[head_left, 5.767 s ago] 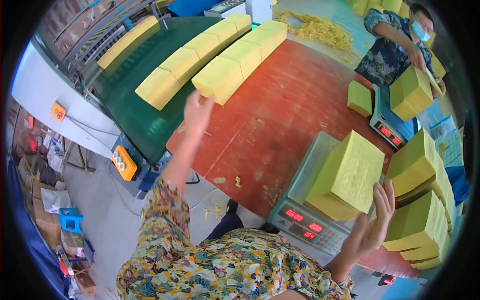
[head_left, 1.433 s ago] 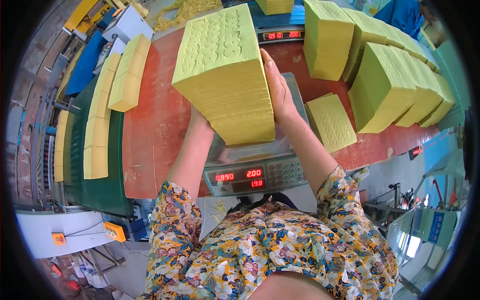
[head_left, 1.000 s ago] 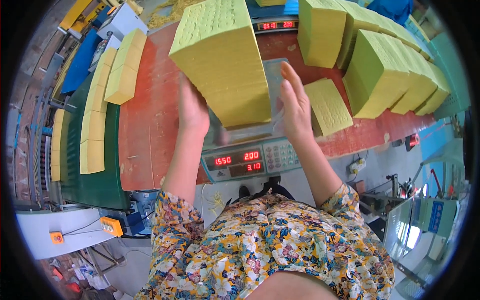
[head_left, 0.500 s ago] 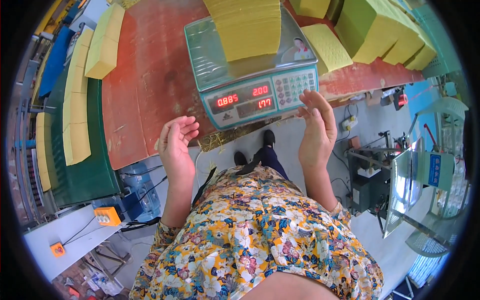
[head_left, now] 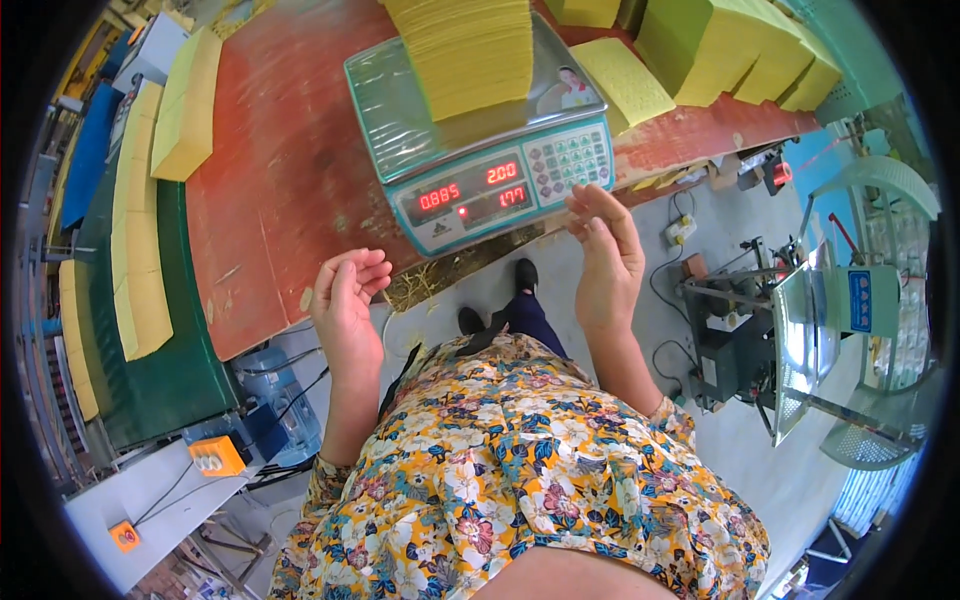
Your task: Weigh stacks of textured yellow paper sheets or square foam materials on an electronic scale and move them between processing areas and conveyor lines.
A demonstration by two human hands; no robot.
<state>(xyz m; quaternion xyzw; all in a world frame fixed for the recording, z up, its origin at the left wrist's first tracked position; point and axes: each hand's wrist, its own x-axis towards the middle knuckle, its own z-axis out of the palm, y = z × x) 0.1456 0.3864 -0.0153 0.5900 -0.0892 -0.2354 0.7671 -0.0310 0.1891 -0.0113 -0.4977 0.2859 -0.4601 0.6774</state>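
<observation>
A tall stack of thin yellow paper sheets (head_left: 470,65) stands on the metal pan of a teal digital scale (head_left: 385,110), whose red display digits are lit. My left hand (head_left: 345,312) hovers in front of the table edge, left of the scale, palm turned inward and fingers loosely bent; nothing is in it. Close to the scale's keypad (head_left: 570,160), my right hand (head_left: 610,265) is raised with its fingers stretched, also without anything in it. Whether its fingertips touch the scale I cannot tell; they overlap its front corner in view.
The red table (head_left: 270,200) bears more yellow stacks (head_left: 700,50) at the back right and a low yellow pile (head_left: 625,85) beside the scale. Rows of yellow blocks (head_left: 138,240) line the green surface (head_left: 190,370) at left. A green chair (head_left: 880,300) stands at right.
The whole view has shifted and turned slightly, so the scale and table sit a little further left. Both hands keep nearly the same pose, and the stack stays on the scale.
</observation>
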